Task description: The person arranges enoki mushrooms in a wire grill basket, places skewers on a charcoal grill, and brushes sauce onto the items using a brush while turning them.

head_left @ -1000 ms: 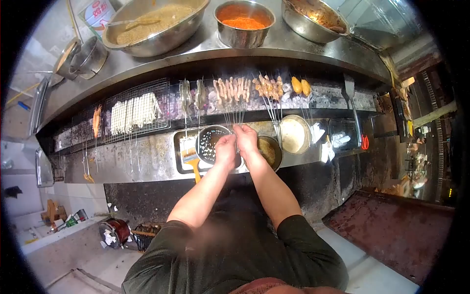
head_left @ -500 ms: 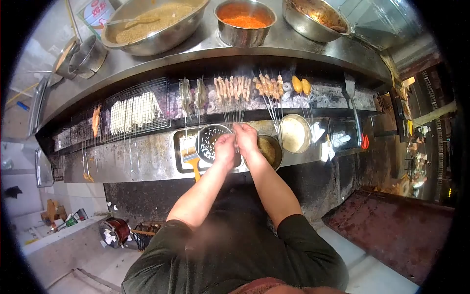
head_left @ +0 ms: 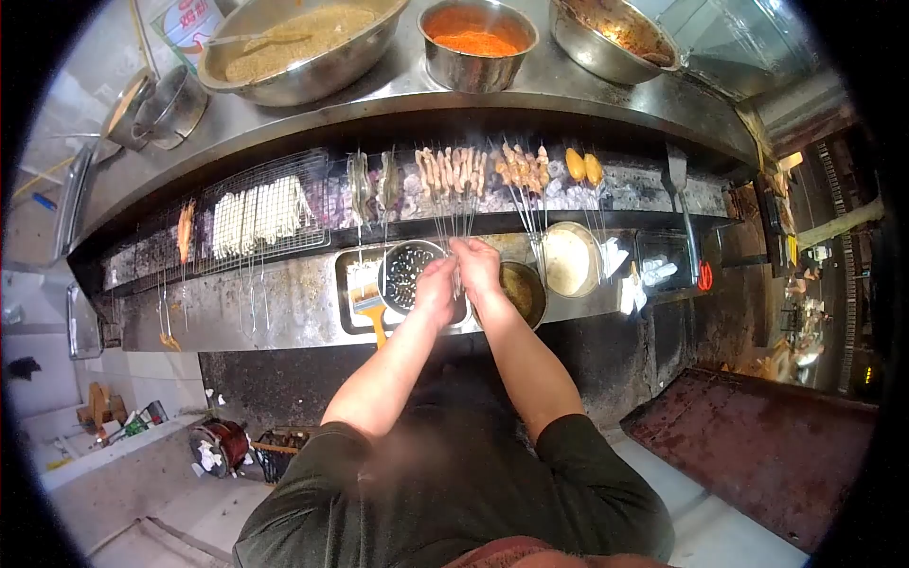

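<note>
Pale meat skewers (head_left: 451, 173) lie side by side over the glowing coals, their thin metal ends fanning together toward me. My right hand (head_left: 476, 265) is closed around those ends. Close beside it, my left hand (head_left: 436, 287) is closed too, its fingers pinched at the lower ends of the same skewers. Just left of my hands sits a dark bowl (head_left: 394, 284) with white reflections or spots inside. A brush with an orange handle (head_left: 373, 310) rests on a metal tray (head_left: 343, 312). Partly behind my right wrist is a dark round bowl (head_left: 523, 292).
Browned meat skewers (head_left: 521, 170) and yellow pieces (head_left: 584, 168) cook to the right. Leftward, a wire grill basket (head_left: 317, 189) covers white strips. A spatula (head_left: 684, 194), a pale bowl (head_left: 571, 260) and white tissues (head_left: 655, 272) are at right. A seasoning pot (head_left: 473, 71) stands behind.
Both hands stay at the skewer ends, with only a very slight shift of the fingers. The food on the grill lies nearly as before.
</note>
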Tool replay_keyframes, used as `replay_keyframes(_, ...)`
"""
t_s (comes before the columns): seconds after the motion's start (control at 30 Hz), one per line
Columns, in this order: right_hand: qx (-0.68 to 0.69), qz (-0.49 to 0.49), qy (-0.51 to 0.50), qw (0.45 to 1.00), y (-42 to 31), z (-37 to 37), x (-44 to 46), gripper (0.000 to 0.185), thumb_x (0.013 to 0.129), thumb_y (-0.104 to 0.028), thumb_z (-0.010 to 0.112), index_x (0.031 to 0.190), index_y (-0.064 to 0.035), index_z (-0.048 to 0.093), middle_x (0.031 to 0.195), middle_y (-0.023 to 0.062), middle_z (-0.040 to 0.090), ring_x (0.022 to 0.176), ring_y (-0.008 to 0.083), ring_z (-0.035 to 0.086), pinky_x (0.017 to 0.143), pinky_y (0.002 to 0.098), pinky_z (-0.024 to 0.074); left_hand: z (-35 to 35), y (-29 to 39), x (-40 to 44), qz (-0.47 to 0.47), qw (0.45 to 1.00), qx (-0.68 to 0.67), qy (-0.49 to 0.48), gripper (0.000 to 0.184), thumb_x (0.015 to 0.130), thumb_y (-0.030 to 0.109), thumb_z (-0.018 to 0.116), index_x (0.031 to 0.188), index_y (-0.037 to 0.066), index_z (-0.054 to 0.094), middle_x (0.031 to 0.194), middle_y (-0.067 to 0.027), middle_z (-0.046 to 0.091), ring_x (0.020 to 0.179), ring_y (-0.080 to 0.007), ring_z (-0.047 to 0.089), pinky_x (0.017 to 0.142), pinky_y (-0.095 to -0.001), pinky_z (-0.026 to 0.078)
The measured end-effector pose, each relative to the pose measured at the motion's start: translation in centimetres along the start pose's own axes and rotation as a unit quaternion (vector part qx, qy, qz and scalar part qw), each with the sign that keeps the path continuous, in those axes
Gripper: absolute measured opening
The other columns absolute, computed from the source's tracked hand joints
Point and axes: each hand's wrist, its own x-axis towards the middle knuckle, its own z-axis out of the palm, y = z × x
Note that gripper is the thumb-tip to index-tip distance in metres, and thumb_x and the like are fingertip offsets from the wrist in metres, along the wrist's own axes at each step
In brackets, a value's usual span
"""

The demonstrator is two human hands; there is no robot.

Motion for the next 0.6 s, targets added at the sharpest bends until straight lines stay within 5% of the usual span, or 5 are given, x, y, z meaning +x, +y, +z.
replay_keyframes(0.6, -0.027, 0.000, -0.017, 0.999, -0.8, 0.0, -0.1, 0.008, 0.085, -0.008, 0.067, 0.083, -0.0004, 0.068, 0.066, 0.0015, 0.061, 0.050, 0.0084, 0.052, 0.041, 0.0229, 0.0397, 0.3, 1.2, 0.0, -0.046, 0.999, 0.011, 0.017, 0.012, 0.092, 0.015, 0.057, 0.095, 0.004, 0.061, 0.086, -0.0054, 0.062, 0.076, -0.0164, 0.059, 0.068, -0.0305, 0.048)
